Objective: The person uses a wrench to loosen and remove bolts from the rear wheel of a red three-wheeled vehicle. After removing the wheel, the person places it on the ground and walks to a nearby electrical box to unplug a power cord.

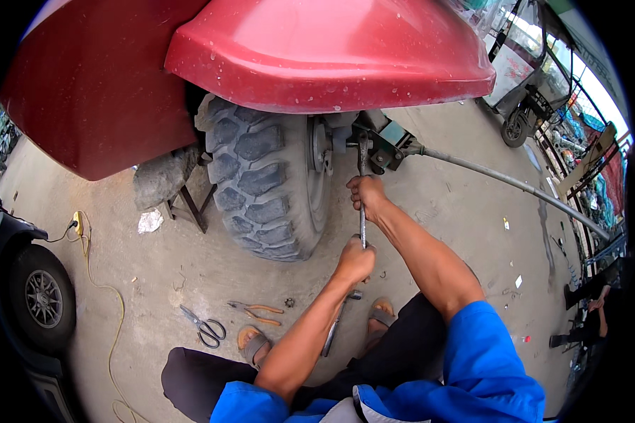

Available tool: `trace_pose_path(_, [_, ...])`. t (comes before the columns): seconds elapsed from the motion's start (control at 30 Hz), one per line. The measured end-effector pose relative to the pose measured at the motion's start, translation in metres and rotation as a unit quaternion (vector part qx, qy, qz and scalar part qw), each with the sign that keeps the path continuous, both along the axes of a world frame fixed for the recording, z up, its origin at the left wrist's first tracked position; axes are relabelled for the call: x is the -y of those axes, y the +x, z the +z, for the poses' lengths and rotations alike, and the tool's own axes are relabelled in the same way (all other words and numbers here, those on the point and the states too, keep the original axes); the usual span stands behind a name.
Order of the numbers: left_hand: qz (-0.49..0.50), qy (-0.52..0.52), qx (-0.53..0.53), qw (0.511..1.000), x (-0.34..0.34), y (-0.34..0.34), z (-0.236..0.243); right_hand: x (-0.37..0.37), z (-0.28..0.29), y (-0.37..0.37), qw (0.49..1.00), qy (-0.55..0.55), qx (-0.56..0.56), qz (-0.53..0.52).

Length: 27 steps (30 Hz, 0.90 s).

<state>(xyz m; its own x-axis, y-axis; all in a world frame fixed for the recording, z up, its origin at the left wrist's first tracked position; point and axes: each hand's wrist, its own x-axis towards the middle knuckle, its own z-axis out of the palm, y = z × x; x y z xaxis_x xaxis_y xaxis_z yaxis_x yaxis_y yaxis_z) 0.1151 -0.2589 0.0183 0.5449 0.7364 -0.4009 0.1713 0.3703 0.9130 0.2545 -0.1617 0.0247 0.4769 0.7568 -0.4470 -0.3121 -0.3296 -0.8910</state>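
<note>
Head view: your left grip (355, 260) is wrapped round the lower end of the metal bar (363, 224), your right grip (367, 193) higher up, probably for leverage beside the tyre (264, 187).

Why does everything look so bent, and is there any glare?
Head view: a fisheye lens bends edges toward the black rim; same view, pale glare on the red fender; head view again, the gripped metal bar looks fairly sharp.
</note>
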Motion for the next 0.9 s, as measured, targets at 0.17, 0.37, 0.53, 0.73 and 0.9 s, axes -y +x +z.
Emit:
trace_pose_path(0.17, [0.069,0.144,-0.039,0.986,0.015,0.009,-0.049,0.001,-0.007,-0.006,0.997,-0.019,-0.044,0.062])
trace_pose_path(0.37, [-0.004,0.01,-0.009,1.0,0.002,-0.005,-0.02,0.005,0.001,-0.015,0.997,-0.03,0.058,-0.031])
trace_pose_path(0.53, [0.001,-0.016,-0.01,1.0,0.017,0.004,0.007,0.011,0.003,0.004,0.998,-0.02,-0.007,0.052])
trace_pose_path(0.73, [0.092,0.166,-0.057,0.98,0.015,0.002,-0.047,0.0,0.002,-0.011,0.997,0.0,-0.028,0.065])
trace_pose_path(0.9, [0.0,-0.009,-0.004,1.0,0.015,0.002,0.006,0.016,0.012,0.003,1.0,-0.008,-0.004,0.005])
